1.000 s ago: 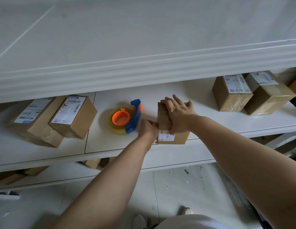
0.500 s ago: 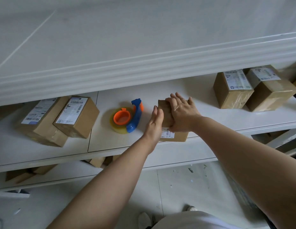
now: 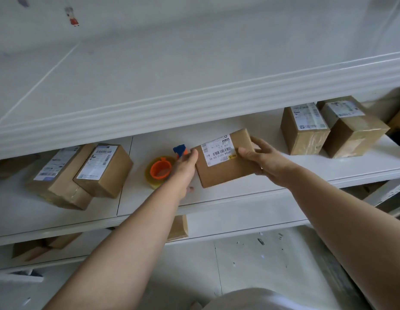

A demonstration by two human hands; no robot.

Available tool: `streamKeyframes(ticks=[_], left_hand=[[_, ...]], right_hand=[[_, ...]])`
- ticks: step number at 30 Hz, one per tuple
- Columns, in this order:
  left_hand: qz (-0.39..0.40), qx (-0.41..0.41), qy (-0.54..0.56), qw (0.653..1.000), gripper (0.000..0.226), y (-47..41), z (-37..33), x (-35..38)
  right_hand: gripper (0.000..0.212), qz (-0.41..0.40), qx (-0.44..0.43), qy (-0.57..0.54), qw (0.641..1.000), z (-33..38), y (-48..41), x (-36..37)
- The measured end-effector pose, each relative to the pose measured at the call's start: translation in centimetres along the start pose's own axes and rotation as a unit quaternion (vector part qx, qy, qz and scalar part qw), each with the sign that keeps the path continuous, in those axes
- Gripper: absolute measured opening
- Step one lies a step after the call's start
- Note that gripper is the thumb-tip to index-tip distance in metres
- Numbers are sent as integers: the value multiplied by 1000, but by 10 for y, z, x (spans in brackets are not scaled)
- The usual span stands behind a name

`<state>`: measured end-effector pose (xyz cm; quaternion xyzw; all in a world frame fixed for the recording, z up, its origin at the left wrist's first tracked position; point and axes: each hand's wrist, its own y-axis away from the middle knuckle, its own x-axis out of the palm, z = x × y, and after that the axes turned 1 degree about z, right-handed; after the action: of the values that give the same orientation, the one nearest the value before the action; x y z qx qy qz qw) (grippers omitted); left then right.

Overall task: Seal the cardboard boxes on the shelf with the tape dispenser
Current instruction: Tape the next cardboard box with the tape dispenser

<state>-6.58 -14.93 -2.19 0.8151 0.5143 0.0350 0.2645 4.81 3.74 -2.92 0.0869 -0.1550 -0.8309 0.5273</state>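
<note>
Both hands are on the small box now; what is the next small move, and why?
Probably the left hand leaves the box and takes the tape dispenser lying just beside it, while the right hand grips the box: no hand holds the dispenser.

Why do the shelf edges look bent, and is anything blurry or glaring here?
Head view: the wide lens bows the upper shelf edge; light is dim and flat, without harsh glare; the label on the held box is partly legible; the boxes at far right look soft.
</note>
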Motion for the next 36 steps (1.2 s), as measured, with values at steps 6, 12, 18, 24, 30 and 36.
streamKeyframes(ticks=[6, 12, 18, 24, 30, 36], left_hand=[[-24, -9, -103, 994, 31, -7, 19, 21], [-32, 20, -264, 964, 48, -17, 27, 12], [-35, -49, -144, 988, 37, -15, 23, 15], [-20, -129, -100, 986, 17, -4, 17, 23], [-77, -29, -155, 984, 25, -10, 14, 30], [-59, -25, -97, 993, 71, -9, 15, 44]], right_hand=[[31, -93, 76, 123, 985, -39, -7, 4], [25, 2, 102, 24, 994, -43, -11, -5], [50, -68, 142, 124, 980, -44, -10, -14], [46, -44, 100, 19, 994, -43, -23, 1], [43, -37, 132, 134, 982, -44, -16, -2], [15, 36, 88, 93, 991, -43, -9, -5]])
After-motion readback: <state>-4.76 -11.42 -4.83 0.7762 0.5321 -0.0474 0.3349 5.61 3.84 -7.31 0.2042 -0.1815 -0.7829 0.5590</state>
